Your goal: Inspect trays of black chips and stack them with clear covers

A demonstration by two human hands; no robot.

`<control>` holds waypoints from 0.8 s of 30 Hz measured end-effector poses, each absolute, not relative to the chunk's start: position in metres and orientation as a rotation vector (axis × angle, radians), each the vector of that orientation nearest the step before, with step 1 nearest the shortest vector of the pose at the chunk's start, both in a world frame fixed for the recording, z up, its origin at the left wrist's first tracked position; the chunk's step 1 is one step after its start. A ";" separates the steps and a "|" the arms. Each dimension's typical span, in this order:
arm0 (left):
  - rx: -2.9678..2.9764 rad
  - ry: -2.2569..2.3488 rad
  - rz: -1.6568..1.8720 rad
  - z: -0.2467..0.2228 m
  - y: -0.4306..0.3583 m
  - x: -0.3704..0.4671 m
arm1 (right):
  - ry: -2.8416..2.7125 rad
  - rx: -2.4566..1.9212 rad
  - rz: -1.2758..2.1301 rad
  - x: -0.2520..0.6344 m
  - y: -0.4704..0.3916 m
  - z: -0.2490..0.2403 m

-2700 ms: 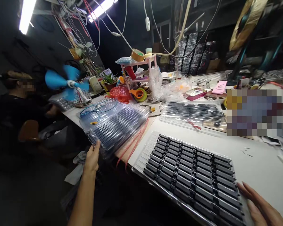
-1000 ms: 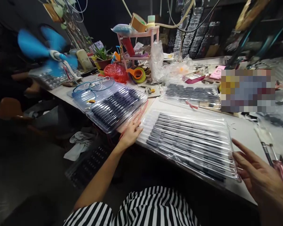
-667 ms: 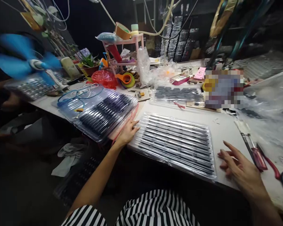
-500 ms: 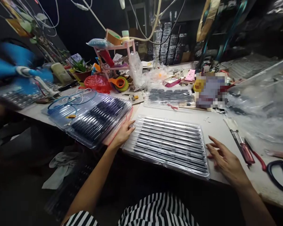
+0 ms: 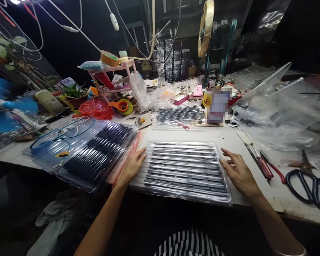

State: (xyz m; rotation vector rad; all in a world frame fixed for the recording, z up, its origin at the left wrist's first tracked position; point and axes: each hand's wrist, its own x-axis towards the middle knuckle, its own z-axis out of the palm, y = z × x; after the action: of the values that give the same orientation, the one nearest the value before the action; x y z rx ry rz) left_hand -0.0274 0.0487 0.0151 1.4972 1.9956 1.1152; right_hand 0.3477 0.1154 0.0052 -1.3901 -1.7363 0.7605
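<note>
- Closest in, a black-and-white striped garment (image 5: 189, 245) peeks up at the bottom, and here come both forearms over the worktop (image 5: 208, 137).
- Left hand (image 5: 133, 166): fingers loosely extended, fingertips at the left edge of a clear, ribbed plastic tray (image 5: 185, 170) with long dark strips showing through.
- Right hand (image 5: 238, 174): fingers apart and half curled, thumb and fingertips at the opposite edge, no closed grip on either side!
- And that tray lies flat between the two, right along the worktop's front edge.
- Out to the right, scissors with dark looped handles (image 5: 310, 188), then a red-handled screwdriver (image 5: 265, 167).
- Over on the left, a glossy stack of ribbed plastic trays with dark contents (image 5: 101, 153), a thin blue cable (image 5: 53, 137) looped on top.
- Farther back, another clear tray of dark strips (image 5: 178, 114), well apart from the hands.
- Behind the stack, a crumpled red plastic bag (image 5: 96, 108) sits beside a pink stand (image 5: 128, 67) topped by a brown tape roll (image 5: 110, 59).
</note>
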 end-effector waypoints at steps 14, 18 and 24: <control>1.606 2.192 0.743 0.015 0.039 -0.012 | -2.037 -1.439 0.590 0.336 0.126 -0.004; 1.611 2.021 0.816 0.020 0.032 -0.027 | -1.937 -1.473 0.700 0.341 0.124 0.000; 1.786 1.950 0.830 0.007 0.033 -0.033 | -2.037 -1.514 0.404 0.335 0.118 -0.007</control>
State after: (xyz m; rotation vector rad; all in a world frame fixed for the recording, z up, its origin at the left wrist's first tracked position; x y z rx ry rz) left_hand -0.0330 0.0326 0.0068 1.7857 1.9497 0.8301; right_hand 0.3347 0.1178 -0.0067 -1.5144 -2.0368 0.4040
